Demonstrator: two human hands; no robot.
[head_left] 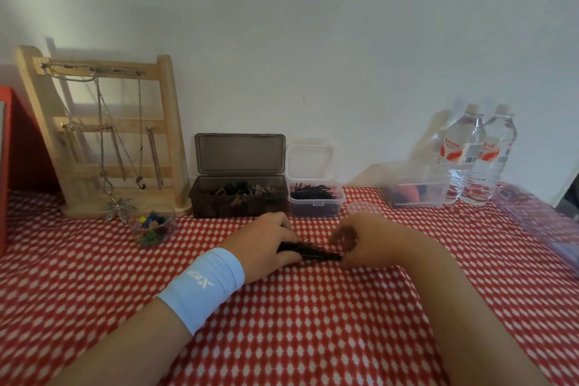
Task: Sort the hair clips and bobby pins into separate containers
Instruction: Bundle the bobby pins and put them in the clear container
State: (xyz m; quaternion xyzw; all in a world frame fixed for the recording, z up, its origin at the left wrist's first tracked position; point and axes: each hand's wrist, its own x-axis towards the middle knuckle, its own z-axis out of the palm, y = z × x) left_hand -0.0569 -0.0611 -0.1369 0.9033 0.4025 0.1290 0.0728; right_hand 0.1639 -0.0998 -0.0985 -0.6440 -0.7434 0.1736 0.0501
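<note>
Bundle of black bobby pins (313, 252) sits low over the red-and-white tablecloth (313, 323), held between both hands. Left hand (266, 244), blue wristband (203, 285) on the wrist, curls fingers and thumb round the bundle's left end. Right hand (360, 241), fingers curled, pinches the right tip. Behind the hands, by the wall: dark box (238, 207), lid up, holding hair clips (241, 189). Just right of it is a small clear box (316, 208), lid up, holding loose pins (313, 191). Bundle is apart from both boxes.
</note>
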